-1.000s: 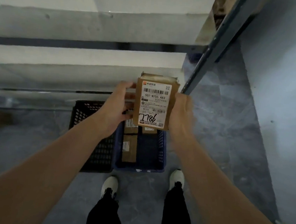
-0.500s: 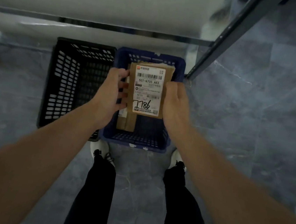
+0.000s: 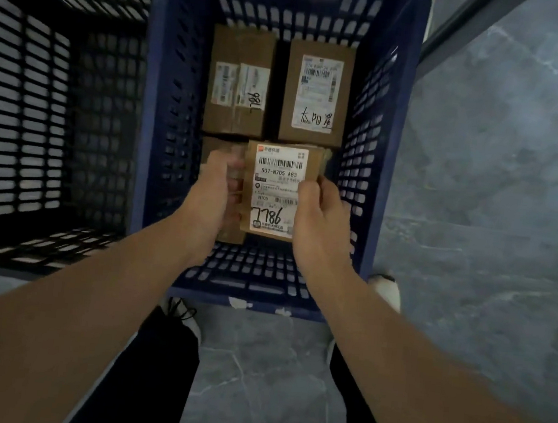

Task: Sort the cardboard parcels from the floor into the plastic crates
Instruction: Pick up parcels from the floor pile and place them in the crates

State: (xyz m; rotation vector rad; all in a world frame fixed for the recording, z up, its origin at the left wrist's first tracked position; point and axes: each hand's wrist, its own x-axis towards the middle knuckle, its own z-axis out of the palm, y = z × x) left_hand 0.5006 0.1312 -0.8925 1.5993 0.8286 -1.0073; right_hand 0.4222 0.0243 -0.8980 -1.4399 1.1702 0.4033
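Observation:
A cardboard parcel with a white label marked 7786 is low inside the blue plastic crate, at its near right. My left hand grips its left side and my right hand grips its right side, thumb on the label. Two more parcels lie flat at the far end of the crate: one far left and one far right. Another parcel lies at the near left, mostly hidden behind my left hand.
A black plastic crate stands directly left of the blue one, touching it. Grey stone floor stretches to the right. A dark metal shelf post rises at the upper right. My feet stand just behind the blue crate.
Both hands have carried the labelled parcel down from chest height into the blue crate. My head has dropped closer, so the crate now fills the view.

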